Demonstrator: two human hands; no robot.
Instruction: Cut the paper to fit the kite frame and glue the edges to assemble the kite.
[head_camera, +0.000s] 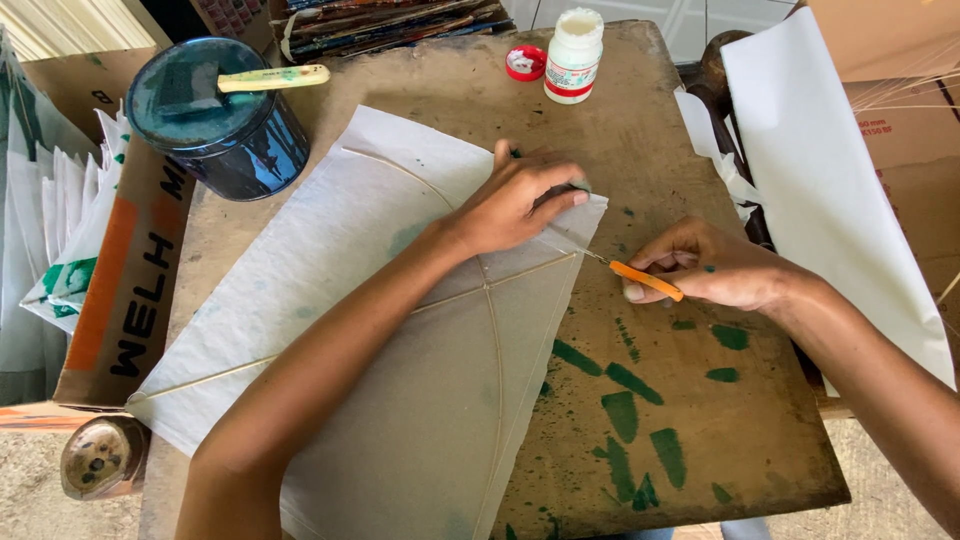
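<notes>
The left hand (515, 205) is pressing flat fingers on the paper kite's (400, 350) right corner, steadying it mid-bench (690, 430), while the right hand (715, 268), fingers pinched closed, is working an orange-handled blade (640, 278) there.

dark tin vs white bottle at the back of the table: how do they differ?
The dark blue tin is wide and squat; the white bottle is narrow and tall. The tin is lidded, with a yellow-handled tool lying on top; the bottle is open, its red cap lying beside it. Both stand upright on the wooden table, apart from both hands.
</notes>
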